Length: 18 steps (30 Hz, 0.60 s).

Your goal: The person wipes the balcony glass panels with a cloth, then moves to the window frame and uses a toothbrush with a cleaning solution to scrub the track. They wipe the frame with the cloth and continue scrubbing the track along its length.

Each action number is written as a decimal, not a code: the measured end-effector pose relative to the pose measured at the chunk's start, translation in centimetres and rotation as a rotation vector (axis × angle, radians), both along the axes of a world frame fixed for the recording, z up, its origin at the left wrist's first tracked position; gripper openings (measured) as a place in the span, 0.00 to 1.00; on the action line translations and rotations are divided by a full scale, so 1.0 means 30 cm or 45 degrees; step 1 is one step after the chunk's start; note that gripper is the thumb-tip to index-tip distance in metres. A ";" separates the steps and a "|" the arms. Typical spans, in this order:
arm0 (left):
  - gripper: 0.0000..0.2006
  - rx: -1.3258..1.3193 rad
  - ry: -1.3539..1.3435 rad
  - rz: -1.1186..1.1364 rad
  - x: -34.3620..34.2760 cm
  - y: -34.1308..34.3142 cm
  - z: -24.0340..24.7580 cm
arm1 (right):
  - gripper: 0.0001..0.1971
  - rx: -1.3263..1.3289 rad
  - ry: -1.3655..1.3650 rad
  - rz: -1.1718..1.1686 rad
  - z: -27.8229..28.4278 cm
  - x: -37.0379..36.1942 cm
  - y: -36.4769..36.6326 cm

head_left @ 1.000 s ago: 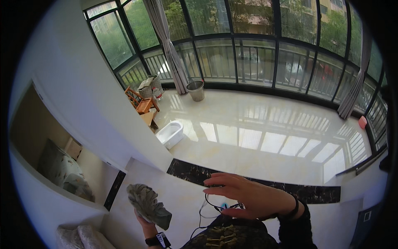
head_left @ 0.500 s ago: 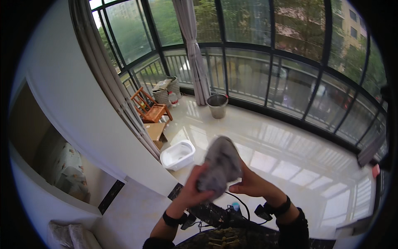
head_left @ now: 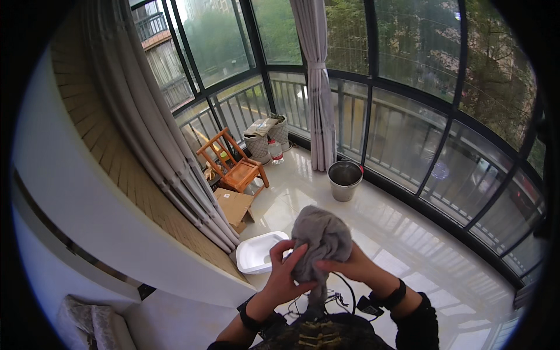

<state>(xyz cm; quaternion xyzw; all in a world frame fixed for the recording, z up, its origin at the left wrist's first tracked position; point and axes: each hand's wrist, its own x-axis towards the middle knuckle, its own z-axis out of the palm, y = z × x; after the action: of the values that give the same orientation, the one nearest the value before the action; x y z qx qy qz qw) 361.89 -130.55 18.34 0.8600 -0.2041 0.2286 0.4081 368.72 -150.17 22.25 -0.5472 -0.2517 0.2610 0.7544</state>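
Right hand (head_left: 360, 269) has moved in since a second ago, joining left hand (head_left: 281, 281) on the bunched grey cloth (head_left: 321, 233); handling now looks two-handed. Both hands' grip: grasping cloth, fingers partly hidden. Cloth held up, lower centre of frame, white basin (head_left: 252, 252) just left, bucket (head_left: 343, 189) above right.

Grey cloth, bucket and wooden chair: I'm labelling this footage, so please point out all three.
Grey cloth (head_left: 322, 238): head view, on its bunched middle folds.
Bucket (head_left: 344, 192): head view, on its outer wall.
Wooden chair (head_left: 240, 174): head view, on its seat.
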 end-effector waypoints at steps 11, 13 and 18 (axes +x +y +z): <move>0.46 -0.043 -0.053 -0.249 1.018 0.219 0.064 | 0.26 0.154 0.085 -0.205 0.086 1.009 0.224; 0.46 -0.055 -0.121 -0.185 1.193 0.271 0.053 | 0.27 0.157 0.061 -0.201 0.074 1.195 0.285; 0.46 -0.016 -0.284 0.048 1.570 0.364 0.021 | 0.29 -0.006 -0.073 0.017 0.026 1.608 0.447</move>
<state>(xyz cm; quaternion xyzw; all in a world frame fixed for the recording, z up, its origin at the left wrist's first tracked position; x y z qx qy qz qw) 409.00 -119.65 18.98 0.8303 -0.2306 0.3317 0.3838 416.97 -136.78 23.05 -0.5544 -0.2762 0.2508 0.7440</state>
